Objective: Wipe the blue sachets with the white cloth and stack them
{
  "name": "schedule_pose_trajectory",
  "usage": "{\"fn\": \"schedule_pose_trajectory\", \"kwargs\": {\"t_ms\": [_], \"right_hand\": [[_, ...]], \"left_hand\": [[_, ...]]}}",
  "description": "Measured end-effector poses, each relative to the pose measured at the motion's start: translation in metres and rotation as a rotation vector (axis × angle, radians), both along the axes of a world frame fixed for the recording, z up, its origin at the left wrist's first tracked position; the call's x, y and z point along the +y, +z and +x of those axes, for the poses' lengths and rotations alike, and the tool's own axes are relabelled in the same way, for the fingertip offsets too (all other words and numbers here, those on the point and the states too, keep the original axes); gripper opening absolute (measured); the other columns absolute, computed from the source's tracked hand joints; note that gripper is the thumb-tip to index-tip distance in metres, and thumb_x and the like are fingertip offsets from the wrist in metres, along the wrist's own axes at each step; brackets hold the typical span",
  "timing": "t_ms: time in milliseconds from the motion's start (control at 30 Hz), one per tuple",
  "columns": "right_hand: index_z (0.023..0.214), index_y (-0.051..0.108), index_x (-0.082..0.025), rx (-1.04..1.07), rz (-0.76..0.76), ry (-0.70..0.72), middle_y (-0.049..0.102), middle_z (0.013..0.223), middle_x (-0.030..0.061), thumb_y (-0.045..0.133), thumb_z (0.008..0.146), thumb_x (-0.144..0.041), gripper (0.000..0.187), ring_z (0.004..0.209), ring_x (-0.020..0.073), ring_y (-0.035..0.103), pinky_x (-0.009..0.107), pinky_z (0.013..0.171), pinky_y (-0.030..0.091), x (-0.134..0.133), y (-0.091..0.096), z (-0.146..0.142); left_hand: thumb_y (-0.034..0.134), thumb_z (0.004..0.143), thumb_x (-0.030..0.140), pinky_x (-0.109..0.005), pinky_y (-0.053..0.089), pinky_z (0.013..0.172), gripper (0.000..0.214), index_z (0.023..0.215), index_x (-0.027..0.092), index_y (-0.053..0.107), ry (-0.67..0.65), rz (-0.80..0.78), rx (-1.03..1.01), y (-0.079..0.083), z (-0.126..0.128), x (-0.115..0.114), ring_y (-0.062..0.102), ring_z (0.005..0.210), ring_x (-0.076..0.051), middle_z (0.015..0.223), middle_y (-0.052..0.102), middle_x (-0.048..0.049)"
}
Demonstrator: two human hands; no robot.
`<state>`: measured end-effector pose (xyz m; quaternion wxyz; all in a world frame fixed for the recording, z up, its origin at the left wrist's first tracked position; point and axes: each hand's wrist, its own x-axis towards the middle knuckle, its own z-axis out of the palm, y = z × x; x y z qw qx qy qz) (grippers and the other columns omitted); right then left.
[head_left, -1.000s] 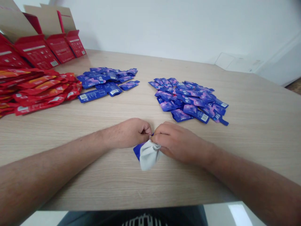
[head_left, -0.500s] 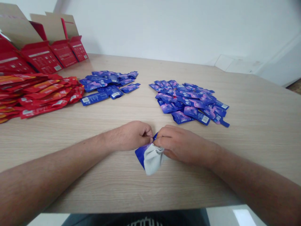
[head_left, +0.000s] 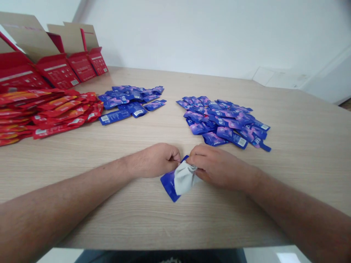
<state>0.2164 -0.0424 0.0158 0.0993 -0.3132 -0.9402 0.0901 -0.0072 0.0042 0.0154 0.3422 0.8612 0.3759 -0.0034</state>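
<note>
While my right hand (head_left: 210, 163) pinches gathered pale cloth (head_left: 183, 180) across a blue sachet (head_left: 168, 184) over the worktop (head_left: 115, 219), my left hand (head_left: 157, 160) curls alongside (its hold unclear); a loose pinch could drop the cloth.

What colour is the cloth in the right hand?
The cloth is pale grey, clearest in the head view.

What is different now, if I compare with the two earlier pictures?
The right hand has moved slightly right, away from the left hand, carrying the whitish cloth along, so more of the blue sachet shows. Nothing was visibly let go or newly taken. The left hand stays by the sachet's upper edge; the red packets, open red boxes, left blue pile and right blue pile are as before.
</note>
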Motion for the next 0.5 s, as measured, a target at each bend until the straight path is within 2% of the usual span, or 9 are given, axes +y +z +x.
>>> {"fn": "schedule_pose_trajectory", "kwargs": {"t_ms": [200, 367, 500], "right_hand": [[0.099, 0.066, -0.017, -0.042, -0.002, 0.095, 0.063, 0.100, 0.0072, 0.060, 0.090, -0.015, 0.011, 0.098, 0.0216, 0.057, 0.035, 0.090, 0.047, -0.0020, 0.0021, -0.0019], [0.102, 0.066, -0.017, -0.001, -0.006, -0.010, 0.062, 0.102, 0.0079, 0.058, 0.091, -0.015, 0.014, 0.098, 0.0212, 0.057, 0.036, 0.090, 0.047, 0.0020, 0.0004, 0.0017], [0.101, 0.066, -0.017, -0.030, 0.005, 0.090, 0.063, 0.100, 0.0077, 0.059, 0.091, -0.017, 0.012, 0.099, 0.0219, 0.057, 0.036, 0.091, 0.047, -0.0013, -0.0005, -0.0022]], "left_hand": [[0.049, 0.081, 0.027, -0.021, 0.036, 0.054, 0.021, 0.084, 0.022, 0.068, -0.003, -0.001, 0.010, -0.0025, -0.0003, 0.0013, 0.058, 0.063, -0.010, 0.069, 0.066, 0.0047], [0.048, 0.080, 0.024, -0.021, 0.037, 0.054, 0.020, 0.083, 0.022, 0.068, -0.001, 0.012, -0.002, -0.0014, 0.0004, 0.0007, 0.058, 0.062, -0.010, 0.069, 0.066, 0.0056], [0.050, 0.081, 0.027, -0.021, 0.037, 0.054, 0.019, 0.083, 0.022, 0.068, -0.004, 0.021, 0.001, -0.0030, 0.0003, 0.0017, 0.058, 0.062, -0.010, 0.068, 0.066, 0.0057]]}}
